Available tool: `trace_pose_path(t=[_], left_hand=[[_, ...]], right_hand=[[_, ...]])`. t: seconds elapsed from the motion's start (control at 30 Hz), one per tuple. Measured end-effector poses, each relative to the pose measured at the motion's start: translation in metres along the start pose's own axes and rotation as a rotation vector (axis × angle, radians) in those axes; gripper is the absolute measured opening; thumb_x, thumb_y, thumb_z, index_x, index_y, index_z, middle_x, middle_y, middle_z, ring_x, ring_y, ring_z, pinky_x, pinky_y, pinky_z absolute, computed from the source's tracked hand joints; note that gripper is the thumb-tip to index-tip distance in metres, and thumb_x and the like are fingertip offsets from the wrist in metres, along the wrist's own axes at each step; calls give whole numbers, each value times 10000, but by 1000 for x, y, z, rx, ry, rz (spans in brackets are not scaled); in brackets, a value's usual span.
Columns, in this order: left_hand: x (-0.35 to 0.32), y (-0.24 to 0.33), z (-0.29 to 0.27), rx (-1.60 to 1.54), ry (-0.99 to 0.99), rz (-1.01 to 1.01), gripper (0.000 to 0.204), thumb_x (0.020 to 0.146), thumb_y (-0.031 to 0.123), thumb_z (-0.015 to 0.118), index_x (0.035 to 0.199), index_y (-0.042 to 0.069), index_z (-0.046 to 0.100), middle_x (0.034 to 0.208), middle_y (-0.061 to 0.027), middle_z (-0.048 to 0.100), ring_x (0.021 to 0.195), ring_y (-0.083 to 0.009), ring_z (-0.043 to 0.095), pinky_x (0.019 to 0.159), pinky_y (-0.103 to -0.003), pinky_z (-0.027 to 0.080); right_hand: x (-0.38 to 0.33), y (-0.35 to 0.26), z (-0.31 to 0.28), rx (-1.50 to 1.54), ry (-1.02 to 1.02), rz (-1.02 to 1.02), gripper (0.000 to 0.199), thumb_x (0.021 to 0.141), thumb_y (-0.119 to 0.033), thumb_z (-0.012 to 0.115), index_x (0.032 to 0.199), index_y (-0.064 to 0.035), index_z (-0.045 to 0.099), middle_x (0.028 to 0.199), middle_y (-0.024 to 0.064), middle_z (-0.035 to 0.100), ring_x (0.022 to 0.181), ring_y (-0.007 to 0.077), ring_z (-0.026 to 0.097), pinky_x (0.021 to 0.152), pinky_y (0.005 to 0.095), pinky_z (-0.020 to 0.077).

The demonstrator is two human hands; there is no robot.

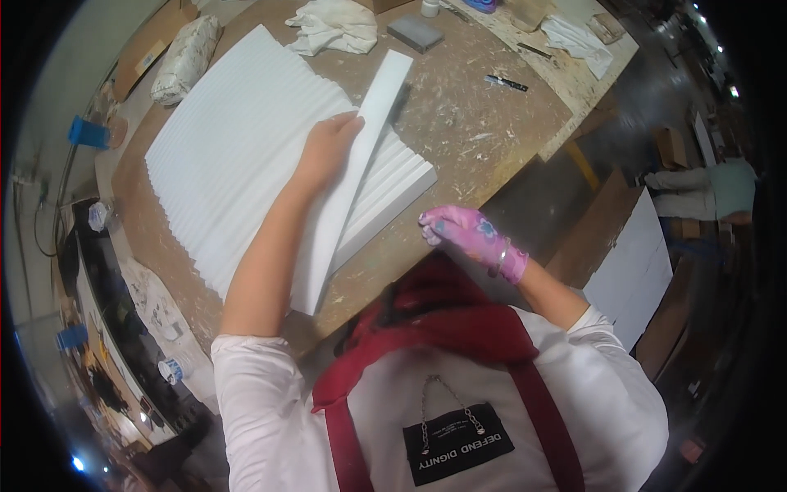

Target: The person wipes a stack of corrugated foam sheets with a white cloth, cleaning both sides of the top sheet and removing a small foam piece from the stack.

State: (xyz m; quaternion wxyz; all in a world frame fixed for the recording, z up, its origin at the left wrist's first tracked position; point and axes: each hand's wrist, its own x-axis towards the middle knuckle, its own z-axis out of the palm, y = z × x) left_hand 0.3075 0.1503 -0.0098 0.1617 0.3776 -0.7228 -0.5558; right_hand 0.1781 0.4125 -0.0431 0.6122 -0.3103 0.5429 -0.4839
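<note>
A long white strip [351,189] stands out at an angle over a row of similar white strips [246,131]. My bare left hand [329,149] is closed on its left edge, around the middle of its length. The row lies packed side by side across the worktable [467,123], its ridged edges facing up. My right hand [469,233] wears a pink flowered glove and hovers by the table's near edge, apart from the strips. Its fingers are curled together; whether anything is inside them is hidden.
At the back lie a white cloth [332,26], a grey block [416,34] and a black pen-like tool [507,83]. A wrapped roll [187,59] rests at the far left. Cardboard and a white panel [631,254] stand right of the table. Another person [713,190] is further right.
</note>
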Motion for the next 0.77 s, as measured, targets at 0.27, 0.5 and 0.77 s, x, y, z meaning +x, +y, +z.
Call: trace_pose_path(t=[0.27,0.5,0.77], left_hand=[[-31,24,15,639,314,279,370,849,198,632,1168,12,622,1110,-187,576,1002,-363,522,884,-415,430],[-90,16,32,809,281,84,581,742,274,763,1223,4,583,1129,-167,571,1010,-344,531,873,-413,442],[-90,5,46,727,329,3,601,749,230,768,1271,27,551,1140,-168,558,1023,-331,529,891,-434,436]], right_hand=[[20,-77,-91,-338,11,18,293,975,-202,531,1203,-24,577,1026,50,634,922,124,603,838,261,493],[95,-131,-195,-355,241,-115,171,941,-143,577,1012,2,633,785,-3,606,634,57,540,579,216,464],[180,-155,-230,-343,67,-298,226,932,-177,604,1128,-66,627,889,-22,594,787,47,543,699,226,498]])
